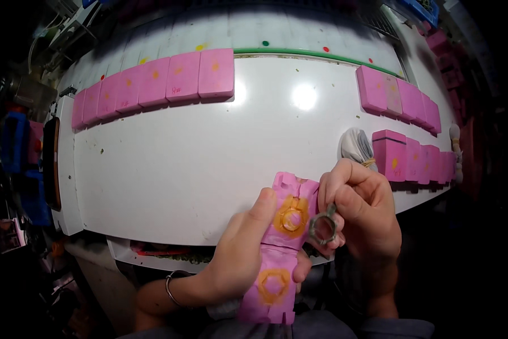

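My left hand (pixel 237 240) grips an opened pink rubber mould (pixel 282 231) near the table's front edge. The mould's two halves lie spread one above the other, each with an amber-stained ring-shaped hollow; the upper hollow has a round raised core. In my right hand (pixel 370 212), just right of the upper half, a dark green ring (pixel 333 229), probably wax, is pinched between thumb and fingers. It looks apart from the hollow. The right fingertips are close to the mould's right edge, and some of them are hidden behind the ring.
A row of closed pink mould blocks (pixel 183 76) stands at the back left, with two more rows (pixel 372 87) on the right. Beside them lies a grey-white cloth bundle (pixel 355 146) tied with a band. A green strip (pixel 299 52) edges the white table (pixel 169 164).
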The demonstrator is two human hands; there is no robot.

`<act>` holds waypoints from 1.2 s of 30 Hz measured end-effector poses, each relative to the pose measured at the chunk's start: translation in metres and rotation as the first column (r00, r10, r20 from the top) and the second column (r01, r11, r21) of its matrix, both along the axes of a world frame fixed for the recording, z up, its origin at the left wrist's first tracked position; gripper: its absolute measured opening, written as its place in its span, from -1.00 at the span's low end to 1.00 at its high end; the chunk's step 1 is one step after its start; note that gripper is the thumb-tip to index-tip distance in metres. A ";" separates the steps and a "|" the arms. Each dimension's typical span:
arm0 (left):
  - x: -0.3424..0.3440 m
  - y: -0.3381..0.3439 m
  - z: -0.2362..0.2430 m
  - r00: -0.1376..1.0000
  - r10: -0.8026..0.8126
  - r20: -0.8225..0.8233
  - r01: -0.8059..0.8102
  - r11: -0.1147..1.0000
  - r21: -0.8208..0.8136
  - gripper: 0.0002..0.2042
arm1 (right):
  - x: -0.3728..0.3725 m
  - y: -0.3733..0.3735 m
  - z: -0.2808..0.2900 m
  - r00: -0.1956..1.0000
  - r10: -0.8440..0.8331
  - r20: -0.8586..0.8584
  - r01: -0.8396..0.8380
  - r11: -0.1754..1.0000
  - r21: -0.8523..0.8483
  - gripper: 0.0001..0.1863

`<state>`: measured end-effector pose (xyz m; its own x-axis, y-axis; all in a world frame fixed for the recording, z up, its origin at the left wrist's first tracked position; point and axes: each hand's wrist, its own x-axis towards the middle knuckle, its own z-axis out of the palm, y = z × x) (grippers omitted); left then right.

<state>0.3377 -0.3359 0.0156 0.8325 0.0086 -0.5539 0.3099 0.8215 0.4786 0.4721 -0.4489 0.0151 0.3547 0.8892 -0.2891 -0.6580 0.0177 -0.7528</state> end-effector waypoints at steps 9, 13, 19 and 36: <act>-0.016 0.009 -0.005 0.930 -0.003 0.366 -0.275 0.654 0.704 -0.61 | -0.020 -0.015 -0.001 0.968 -0.125 -0.216 0.171 0.963 0.208 -0.85; -0.014 0.000 0.017 0.919 -0.036 0.394 -0.377 0.220 0.900 -0.71 | -0.028 -0.015 -0.002 0.953 -0.067 -0.294 0.134 0.968 0.213 -0.84; -0.013 -0.005 0.015 0.865 -0.028 0.501 -0.495 0.115 0.861 -0.66 | -0.030 -0.016 -0.004 0.911 -0.014 -0.411 0.106 0.974 0.201 -0.83; -0.018 -0.008 0.013 0.890 -0.013 0.456 -0.455 0.051 0.889 -0.65 | -0.040 -0.019 0.003 0.981 -0.189 -0.040 0.193 0.965 0.176 -0.89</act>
